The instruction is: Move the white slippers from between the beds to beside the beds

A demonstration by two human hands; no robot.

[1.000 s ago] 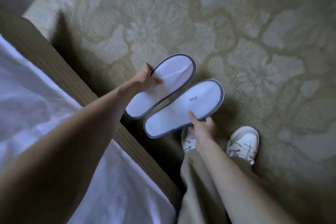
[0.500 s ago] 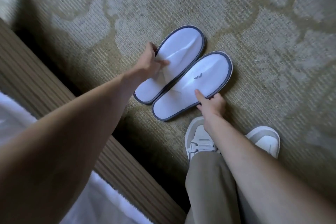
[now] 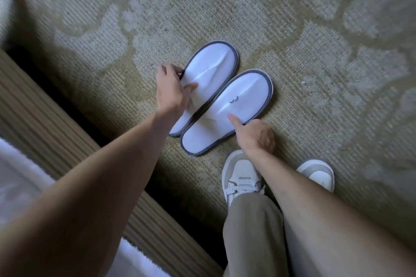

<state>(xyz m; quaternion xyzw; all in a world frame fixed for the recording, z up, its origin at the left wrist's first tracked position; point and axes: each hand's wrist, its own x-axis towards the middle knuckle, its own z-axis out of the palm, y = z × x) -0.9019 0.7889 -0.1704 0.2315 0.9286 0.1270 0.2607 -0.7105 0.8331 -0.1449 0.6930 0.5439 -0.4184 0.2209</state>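
Observation:
Two white slippers with grey edging lie side by side on the patterned carpet, toes pointing up and to the right. My left hand grips the left slipper at its left edge, thumb on top and fingers under the rim. My right hand holds the right slipper at its lower right edge, thumb resting on the white upper near a small grey logo. Both slippers rest flat on the floor beside the bed.
The ribbed wooden bed base runs diagonally along the left, with white bedding above it. My two white sneakers stand on the carpet just below the slippers. Carpet spreads to the top and right.
Both hands lowered the slippers from the air onto the carpet, a little away from the bed base. The view has come closer to the floor.

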